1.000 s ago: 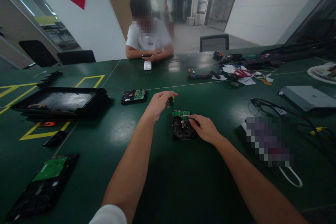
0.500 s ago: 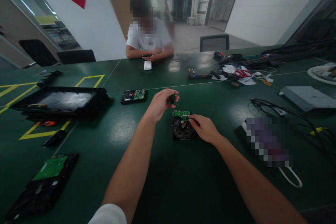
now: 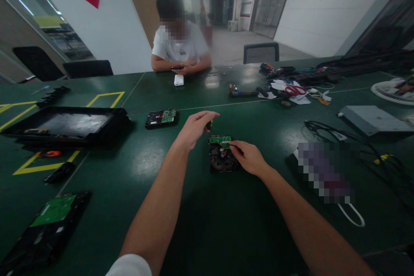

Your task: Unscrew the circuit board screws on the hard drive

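Observation:
A black hard drive (image 3: 222,160) with a green circuit board (image 3: 220,139) along its far end lies on the dark green table in front of me. Above and left of the drive, my left hand (image 3: 196,128) is closed on a small black and yellow tool (image 3: 209,125), probably a screwdriver; its lower part is hard to make out. My right hand (image 3: 248,157) is pinched at the right edge of the circuit board, on a thin dark item too small to name.
Another drive (image 3: 161,118) lies left, a larger one (image 3: 48,224) at near left, beside a black tray (image 3: 71,125). Right are a pixelated object (image 3: 323,172), cables (image 3: 323,131) and a grey metal box (image 3: 375,120). A person (image 3: 181,47) sits opposite.
The view has shifted slightly. My left hand has turned, its fingers now extended more over the black and yellow tool. My right hand stays at the board's edge.

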`<state>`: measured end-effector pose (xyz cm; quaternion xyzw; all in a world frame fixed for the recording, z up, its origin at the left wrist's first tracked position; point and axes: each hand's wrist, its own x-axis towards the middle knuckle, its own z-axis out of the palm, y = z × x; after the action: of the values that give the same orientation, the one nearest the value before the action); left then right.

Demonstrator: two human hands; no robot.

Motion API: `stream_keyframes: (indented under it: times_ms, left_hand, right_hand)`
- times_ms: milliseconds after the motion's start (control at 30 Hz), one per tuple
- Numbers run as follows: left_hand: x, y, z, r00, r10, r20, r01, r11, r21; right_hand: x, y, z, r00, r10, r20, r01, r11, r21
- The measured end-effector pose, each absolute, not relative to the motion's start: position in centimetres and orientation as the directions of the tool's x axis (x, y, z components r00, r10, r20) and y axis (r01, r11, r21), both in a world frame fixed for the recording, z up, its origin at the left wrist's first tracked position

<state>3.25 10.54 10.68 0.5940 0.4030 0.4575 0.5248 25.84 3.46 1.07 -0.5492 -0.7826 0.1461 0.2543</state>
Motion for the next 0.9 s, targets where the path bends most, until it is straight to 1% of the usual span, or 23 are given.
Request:
stream_keyframes:
  times_ms: [67, 200, 400, 467, 567, 700, 767, 900]
  left_hand:
    - [3.1, 10.5, 10.9, 0.253, 0.96, 0.117, 0.024, -0.127, 0.992]
    - [3.2, 10.4, 10.9, 0.253, 0.964, 0.085, 0.004, -0.089, 0.996]
    - [3.6, 10.7, 10.3, 0.261, 0.965, 0.004, -0.218, 0.054, 0.974]
    - [3.6, 11.0, 10.0, 0.257, 0.966, -0.005, -0.251, 0.072, 0.965]
    - [3.3, 11.5, 9.6, 0.235, 0.972, 0.011, -0.226, 0.044, 0.973]
    - [2.9, 11.7, 9.8, 0.173, 0.981, 0.084, -0.099, -0.068, 0.993]
    - [2.8, 11.5, 10.0, 0.165, 0.981, 0.099, -0.065, -0.089, 0.994]
    - [3.1, 11.0, 10.3, 0.188, 0.98, 0.068, -0.115, -0.047, 0.992]
  right_hand:
    - [25.9, 3.5, 1.1, -0.265, 0.935, 0.236, 0.787, 0.351, -0.508]
    - [25.9, 3.5, 1.1, -0.275, 0.933, 0.231, 0.779, 0.357, -0.515]
    - [25.8, 3.4, 1.2, -0.268, 0.934, 0.234, 0.776, 0.354, -0.523]
    - [25.8, 3.4, 1.2, -0.269, 0.935, 0.23, 0.777, 0.352, -0.521]
    - [25.9, 3.5, 1.1, -0.267, 0.938, 0.221, 0.781, 0.345, -0.521]
    - [25.9, 3.5, 1.1, -0.266, 0.938, 0.22, 0.777, 0.344, -0.527]
    - [25.9, 3.5, 1.1, -0.265, 0.938, 0.223, 0.776, 0.345, -0.528]
    - [25.9, 3.4, 1.2, -0.265, 0.938, 0.221, 0.778, 0.344, -0.526]
